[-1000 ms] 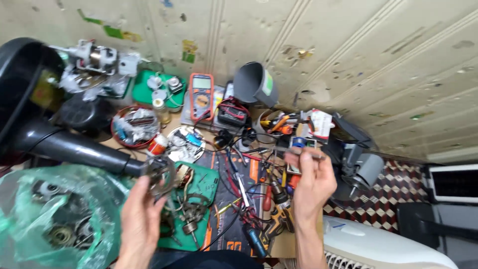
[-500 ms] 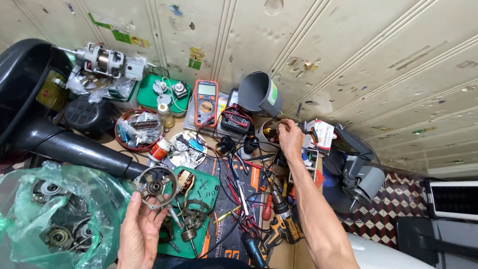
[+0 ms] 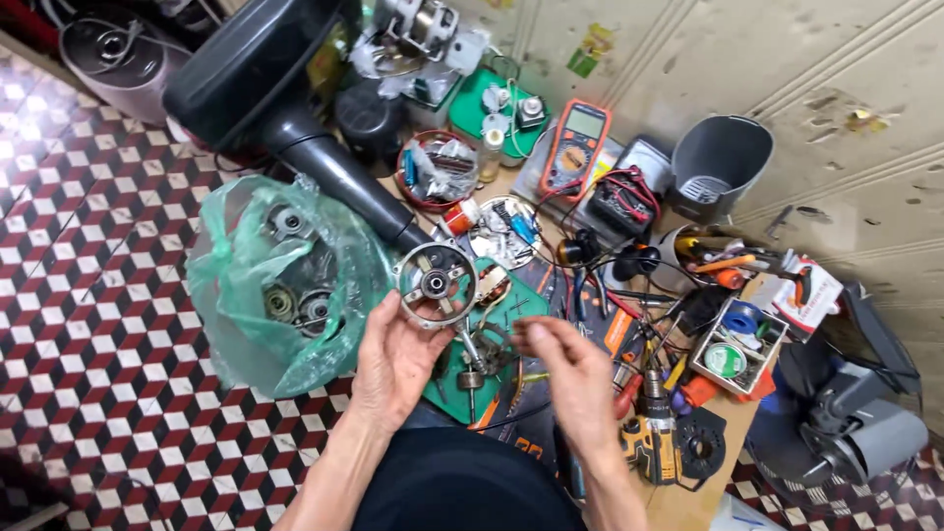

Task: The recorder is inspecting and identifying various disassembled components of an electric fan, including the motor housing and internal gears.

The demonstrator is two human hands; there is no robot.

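My left hand (image 3: 393,359) holds up a round grey metal motor end cover (image 3: 436,284) with spokes and a central hub. My right hand (image 3: 570,369) hovers just right of it with fingertips pinched together; whether a small part sits between them I cannot tell. Below both hands a motor rotor with its shaft (image 3: 474,364) lies on a green cutting mat (image 3: 516,307).
A green plastic bag of motor parts (image 3: 280,285) sits left on the checkered floor. A black fan base and stem (image 3: 295,108), an orange multimeter (image 3: 575,147), a grey cup (image 3: 718,167), a box of solder spools (image 3: 737,344), a yellow drill (image 3: 649,442) and scattered tools crowd the low table.
My right hand came back from the tool pile at the far right to beside the end cover. The view swung left, showing more floor and the bag.
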